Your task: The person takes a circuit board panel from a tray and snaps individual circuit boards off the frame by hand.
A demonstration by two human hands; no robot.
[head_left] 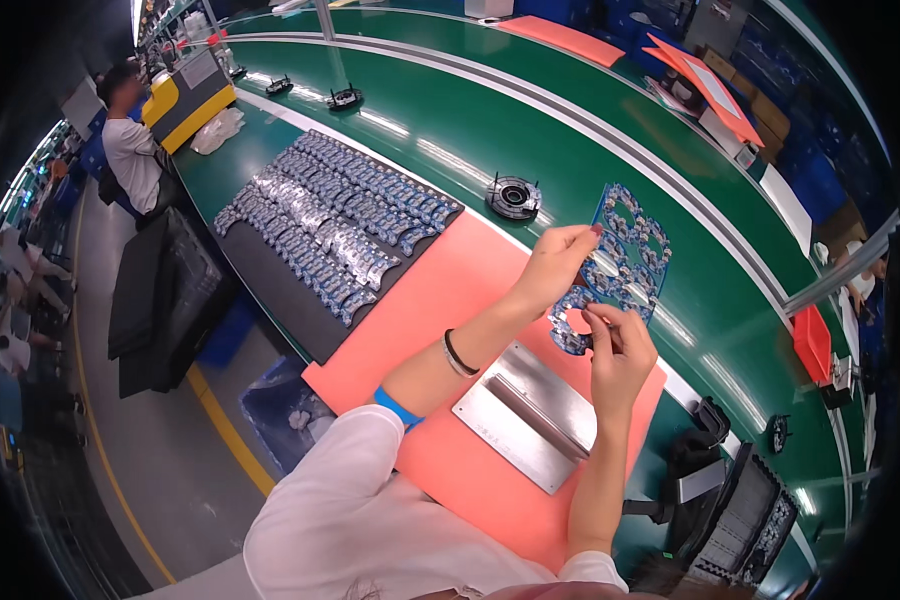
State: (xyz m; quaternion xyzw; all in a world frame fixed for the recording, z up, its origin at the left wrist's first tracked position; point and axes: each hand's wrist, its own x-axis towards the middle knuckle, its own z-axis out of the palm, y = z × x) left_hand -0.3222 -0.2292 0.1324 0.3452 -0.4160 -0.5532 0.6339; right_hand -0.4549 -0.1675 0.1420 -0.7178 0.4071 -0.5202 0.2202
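Note:
Raised above the bench is a blue circuit board panel (638, 250) made up of several ring-shaped boards. My left hand (562, 262) pinches its left edge between thumb and fingers. A curved, C-shaped circuit board (567, 340) sits at the panel's lower left corner, and my right hand (622, 352) grips it with thumb and fingertips. Whether this piece is still joined to the panel, I cannot tell. Below my hands a metal plate fixture (510, 430) with a raised bar across it lies on an orange mat (450, 500).
Rows of curved circuit boards (320, 220) cover a black mat (315, 340) on the left. Round black parts (513, 198) are spaced along the green line beyond. A black tray (745, 520) stands at the right. Another person (132, 150) sits far left, near a blue bin (285, 415).

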